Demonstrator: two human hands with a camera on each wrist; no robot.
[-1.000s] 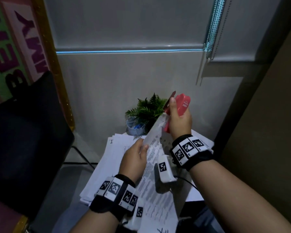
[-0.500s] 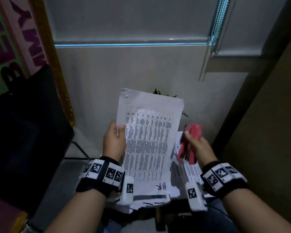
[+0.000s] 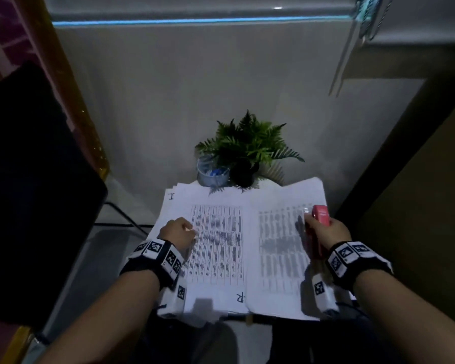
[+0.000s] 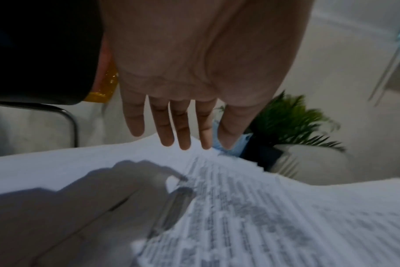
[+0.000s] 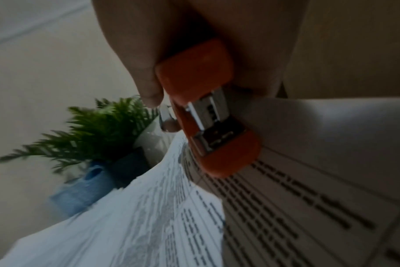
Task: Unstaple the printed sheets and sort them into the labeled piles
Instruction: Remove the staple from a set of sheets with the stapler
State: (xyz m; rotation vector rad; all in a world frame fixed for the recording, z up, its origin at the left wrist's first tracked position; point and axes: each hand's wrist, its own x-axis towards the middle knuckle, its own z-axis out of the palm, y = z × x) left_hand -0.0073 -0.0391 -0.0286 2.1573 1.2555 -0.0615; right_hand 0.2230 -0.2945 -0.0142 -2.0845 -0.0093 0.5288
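Two piles of printed sheets (image 3: 216, 248) lie side by side. The left hand (image 3: 177, 231), fingers spread, hovers over the left pile. The right hand (image 3: 326, 232) clasps the red stapler (image 3: 319, 219) over the right pile. At twelve o'clock stand a fern (image 3: 247, 143) and a blue cup (image 3: 212, 173).

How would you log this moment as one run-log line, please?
left hand: open above left pile | right hand: grips red stapler over right pile

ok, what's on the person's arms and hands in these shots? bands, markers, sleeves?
Both forearms are bare, with no sleeves and no gloves. Each wrist carries a black band: the left wrist band and the right wrist band are both faced with white square tiles printed with black-and-white coded markers. A small white box with another marker hangs below each wrist, the left box and the right box. No rings are visible.
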